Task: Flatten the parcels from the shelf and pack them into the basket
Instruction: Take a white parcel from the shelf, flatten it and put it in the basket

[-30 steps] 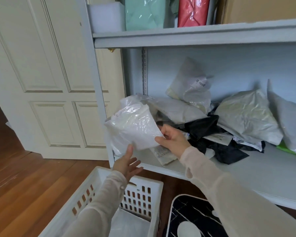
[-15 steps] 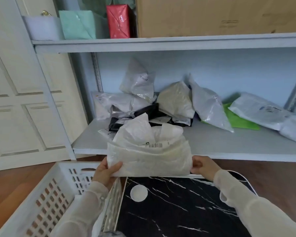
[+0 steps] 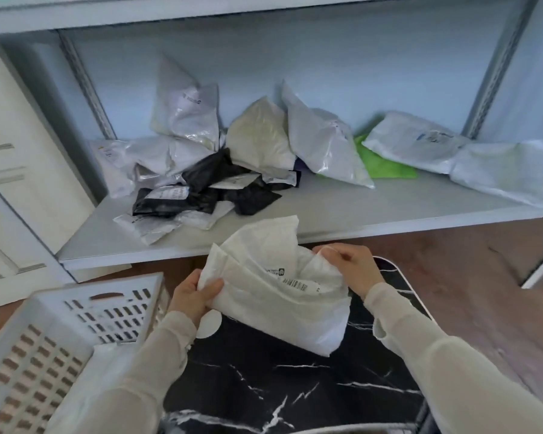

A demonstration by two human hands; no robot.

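I have a white parcel (image 3: pixel 279 296) at the centre of my view, crumpled and held up between both hands. The left hand (image 3: pixel 192 296), at 9 o'clock of the parcel, grips its left edge, with the thumb on top and the fingers curled underneath. The right hand (image 3: pixel 350 267), at 2 o'clock of it, pinches the upper right corner with curled fingers. A barcode label on the parcel's front faces me. The parcel's lower corner hangs over the black marbled counter (image 3: pixel 295 386) at 6 o'clock, and I cannot tell whether it touches. A white disc (image 3: pixel 208 328) lies on the counter just beside the left wrist.

The basket (image 3: pixel 44 339), white with slotted walls, sits at 8 o'clock, just beside the counter's left edge.

The shelf (image 3: pixel 326 211) runs across at 12 o'clock and carries a pile (image 3: pixel 257 142) of parcels. White and grey ones lean against its back wall. Black bags (image 3: pixel 207 183) lie crumpled in front at 11 o'clock. A green bag (image 3: pixel 386 166) lies flat at 1 o'clock, partly under white ones, and two more white ones lie at 2 o'clock. A panelled door (image 3: pixel 13 145) stands at 9 o'clock, and wood floor (image 3: pixel 483 292) shows at 3 o'clock.
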